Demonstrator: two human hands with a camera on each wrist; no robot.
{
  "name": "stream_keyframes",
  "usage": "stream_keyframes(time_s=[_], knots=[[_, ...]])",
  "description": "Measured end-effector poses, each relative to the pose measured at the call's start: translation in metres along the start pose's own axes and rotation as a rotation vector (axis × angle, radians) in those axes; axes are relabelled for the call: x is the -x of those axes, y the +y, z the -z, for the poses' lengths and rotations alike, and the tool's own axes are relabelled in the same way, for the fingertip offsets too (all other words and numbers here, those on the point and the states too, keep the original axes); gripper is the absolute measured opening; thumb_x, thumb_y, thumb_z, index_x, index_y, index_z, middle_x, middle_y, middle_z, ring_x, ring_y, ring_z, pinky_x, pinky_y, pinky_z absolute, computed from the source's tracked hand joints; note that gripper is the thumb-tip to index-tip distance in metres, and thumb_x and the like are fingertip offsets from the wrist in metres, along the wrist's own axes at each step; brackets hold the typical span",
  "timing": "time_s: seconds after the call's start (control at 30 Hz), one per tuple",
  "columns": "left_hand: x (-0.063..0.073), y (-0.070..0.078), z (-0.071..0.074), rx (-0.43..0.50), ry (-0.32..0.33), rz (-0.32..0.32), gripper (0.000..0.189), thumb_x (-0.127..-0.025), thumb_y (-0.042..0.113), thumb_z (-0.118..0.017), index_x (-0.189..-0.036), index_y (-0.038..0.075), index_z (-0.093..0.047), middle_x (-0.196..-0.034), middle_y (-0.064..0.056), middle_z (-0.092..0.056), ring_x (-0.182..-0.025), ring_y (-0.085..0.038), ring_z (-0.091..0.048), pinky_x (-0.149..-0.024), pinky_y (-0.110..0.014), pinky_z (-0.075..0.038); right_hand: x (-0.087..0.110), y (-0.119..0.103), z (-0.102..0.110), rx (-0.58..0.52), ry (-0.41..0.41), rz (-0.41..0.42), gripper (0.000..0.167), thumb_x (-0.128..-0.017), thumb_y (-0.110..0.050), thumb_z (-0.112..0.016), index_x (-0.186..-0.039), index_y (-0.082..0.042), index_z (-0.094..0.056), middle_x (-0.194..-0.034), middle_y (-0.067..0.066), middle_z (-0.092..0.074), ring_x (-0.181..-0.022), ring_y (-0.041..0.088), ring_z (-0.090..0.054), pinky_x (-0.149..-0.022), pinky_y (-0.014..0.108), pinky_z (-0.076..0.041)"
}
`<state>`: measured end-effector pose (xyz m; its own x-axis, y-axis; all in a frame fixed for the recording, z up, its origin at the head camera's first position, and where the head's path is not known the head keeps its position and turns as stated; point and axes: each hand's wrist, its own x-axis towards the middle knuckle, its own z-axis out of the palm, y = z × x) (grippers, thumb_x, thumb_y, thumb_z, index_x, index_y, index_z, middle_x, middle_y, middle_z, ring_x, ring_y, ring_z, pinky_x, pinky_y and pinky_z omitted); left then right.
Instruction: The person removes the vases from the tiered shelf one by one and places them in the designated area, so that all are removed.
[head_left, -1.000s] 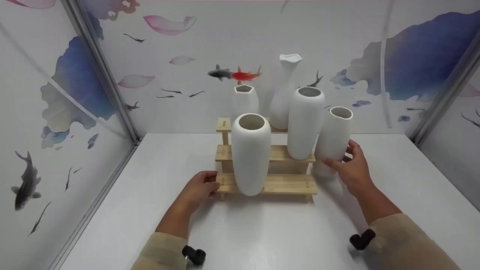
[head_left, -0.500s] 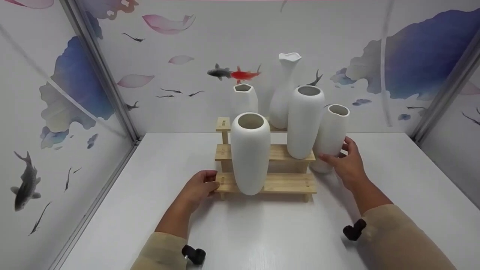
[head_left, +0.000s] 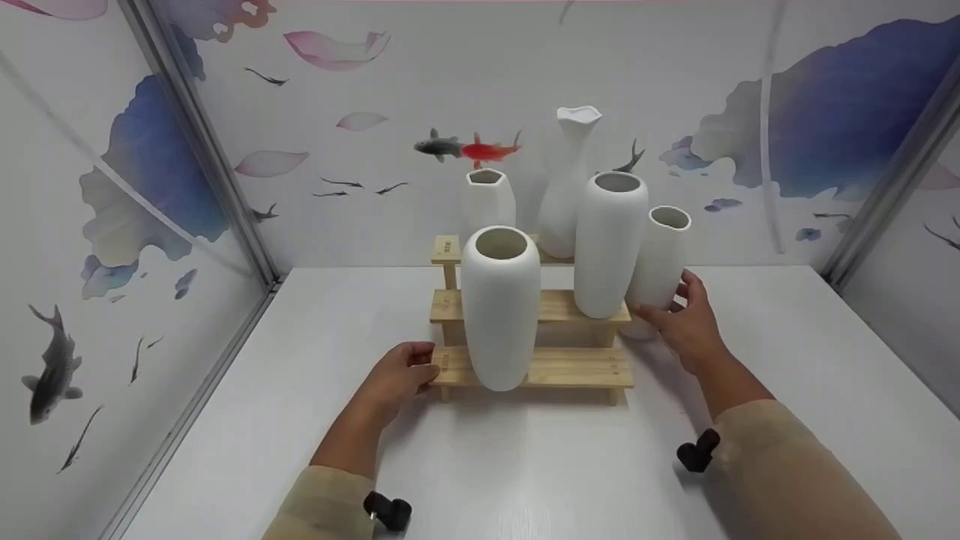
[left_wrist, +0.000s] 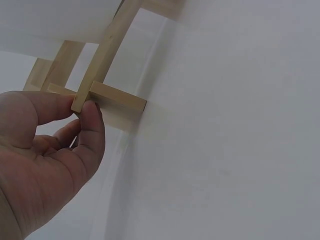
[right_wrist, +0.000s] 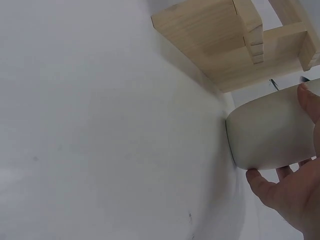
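Observation:
A three-tier wooden stand [head_left: 577, 364] is on the table. My left hand [head_left: 395, 381] pinches the left end of its lowest board [left_wrist: 92, 75] between thumb and fingers. Just right of the stand, my right hand [head_left: 686, 322] grips a white vase [head_left: 661, 259] low on its body, thumb in front and fingers round the right side. That vase is upright, partly hidden behind the vase [head_left: 609, 247] on the middle tier. In the right wrist view the held vase's base [right_wrist: 240, 140] is at the table surface; whether it bears on it, I cannot tell.
A tall white vase [head_left: 501, 315] occupies the lowest tier. On the top tier are a vase with an angular rim [head_left: 489, 202] and a wavy-rimmed, narrow-necked vase [head_left: 566, 187]. A printed wall [head_left: 360, 225] closes the table's back; side panels flank it.
My right hand and the vase it grips have moved left and a little toward the back wall, closer to the stand. The left hand and the stand look unchanged.

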<state>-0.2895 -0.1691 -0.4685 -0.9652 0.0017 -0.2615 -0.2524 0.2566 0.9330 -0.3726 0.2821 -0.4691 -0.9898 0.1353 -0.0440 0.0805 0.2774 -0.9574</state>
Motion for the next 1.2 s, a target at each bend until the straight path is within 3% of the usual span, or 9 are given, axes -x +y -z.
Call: stream_keyframes(time_s=[0.37,0.67,1.2], knots=[[-0.004,-0.002,0.001,-0.004,-0.007,0.012,0.044,-0.106,0.014,-0.064,-0.150,0.010,-0.056,-0.143,-0.011,-0.063,-0.122,-0.023,-0.065,-0.104,-0.039,-0.057,-0.003,0.001,0.001,-0.026,-0.021,0.007,0.126,-0.087,-0.036,-0.091,-0.173,-0.030,0.001,-0.180,0.014,-0.011,-0.164,0.042,-0.026,-0.126,0.059,-0.038],[-0.004,-0.003,0.002,-0.004,-0.004,0.008,0.044,-0.105,0.013,-0.064,-0.149,0.009,-0.056,-0.142,-0.011,-0.063,-0.119,-0.023,-0.066,-0.100,-0.037,-0.058,0.003,0.001,-0.002,-0.010,0.017,0.013,0.123,-0.087,-0.040,-0.091,-0.173,-0.028,-0.005,-0.179,0.014,-0.018,-0.163,0.040,-0.029,-0.128,0.060,-0.034],[-0.004,-0.003,0.000,0.001,0.003,0.006,0.045,-0.105,0.011,-0.065,-0.149,0.008,-0.056,-0.144,-0.013,-0.062,-0.120,-0.024,-0.067,-0.100,-0.037,-0.058,0.046,-0.017,-0.005,-0.127,0.168,0.033,0.083,-0.096,-0.036,-0.083,-0.165,-0.028,-0.036,-0.168,0.007,-0.041,-0.156,0.030,-0.043,-0.127,0.046,-0.042]])
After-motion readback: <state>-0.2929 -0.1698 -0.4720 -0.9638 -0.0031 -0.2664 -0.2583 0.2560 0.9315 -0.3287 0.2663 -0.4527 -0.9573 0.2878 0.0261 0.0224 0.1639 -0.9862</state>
